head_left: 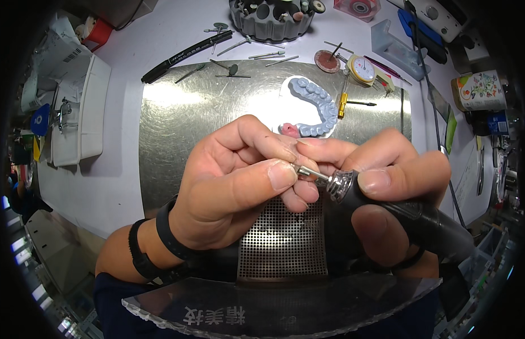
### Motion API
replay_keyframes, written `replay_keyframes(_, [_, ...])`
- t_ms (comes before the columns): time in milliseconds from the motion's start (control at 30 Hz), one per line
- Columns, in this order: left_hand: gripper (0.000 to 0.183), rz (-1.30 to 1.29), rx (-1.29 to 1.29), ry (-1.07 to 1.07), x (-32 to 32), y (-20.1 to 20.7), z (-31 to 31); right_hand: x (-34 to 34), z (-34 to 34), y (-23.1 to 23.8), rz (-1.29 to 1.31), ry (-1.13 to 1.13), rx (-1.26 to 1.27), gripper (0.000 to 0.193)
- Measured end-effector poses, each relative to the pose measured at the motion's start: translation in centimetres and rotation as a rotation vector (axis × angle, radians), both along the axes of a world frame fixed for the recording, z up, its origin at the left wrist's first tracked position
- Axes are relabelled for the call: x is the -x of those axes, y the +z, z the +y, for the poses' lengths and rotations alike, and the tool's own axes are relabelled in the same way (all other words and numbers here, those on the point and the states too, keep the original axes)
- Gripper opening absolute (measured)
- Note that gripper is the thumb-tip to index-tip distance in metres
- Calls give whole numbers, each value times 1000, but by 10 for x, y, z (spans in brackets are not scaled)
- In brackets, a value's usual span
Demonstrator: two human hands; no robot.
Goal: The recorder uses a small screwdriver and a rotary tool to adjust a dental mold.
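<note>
Near the grey dental model (330, 116), our right hand (406, 166) grips a black rotary handpiece (437, 226) with a silver collar (341, 185), its thin shiny bit (317, 173) pointing left; our left hand (231, 181) pinches closed at its tip, contents hidden.

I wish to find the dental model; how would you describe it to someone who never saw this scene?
Start at the shiny metal plate on the white table. Just beyond the left hand and right hand, find the dental model, a horseshoe opening leftward. Unlike the yellow-handled tool beside it, this has grey-blue teeth, a white base and a pink patch at its near end.
</note>
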State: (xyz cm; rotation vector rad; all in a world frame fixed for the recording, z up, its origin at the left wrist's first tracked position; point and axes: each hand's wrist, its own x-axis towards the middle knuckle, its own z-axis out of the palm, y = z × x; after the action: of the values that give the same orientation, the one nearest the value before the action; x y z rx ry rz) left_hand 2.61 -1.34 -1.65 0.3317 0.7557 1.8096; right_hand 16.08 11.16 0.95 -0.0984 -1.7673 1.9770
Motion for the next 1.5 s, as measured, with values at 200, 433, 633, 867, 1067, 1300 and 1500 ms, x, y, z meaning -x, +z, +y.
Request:
replay_keyframes(200, [8, 1, 2, 4, 0, -1, -2, 1, 2, -3, 19, 32, -14, 22])
replay_keyframes(433, [9, 41, -6, 3, -1, -1, 0, 0, 2, -2, 20, 21, -27, 23])
replay_keyframes(633, [9, 44, -3, 0, 0, -3, -1, 1, 5, -3, 19, 55, -37, 23])
replay_keyframes(867, [9, 30, 7, 14, -1, -1, -2, 1, 3, -3, 21, 35, -67, 23])
replay_keyframes(1067, [9, 39, -19, 11, -2, -1, 1, -1, 1, 1, 4, 14, -51, 23])
replay_keyframes(1300, [9, 35, 9, 30, -2, 0, -1, 1, -1, -5, 30, 7, 41, 23])
replay_keyframes(1500, [9, 34, 15, 10, 0, 1, -1, 0, 1, 0, -13, 30, 15, 23])
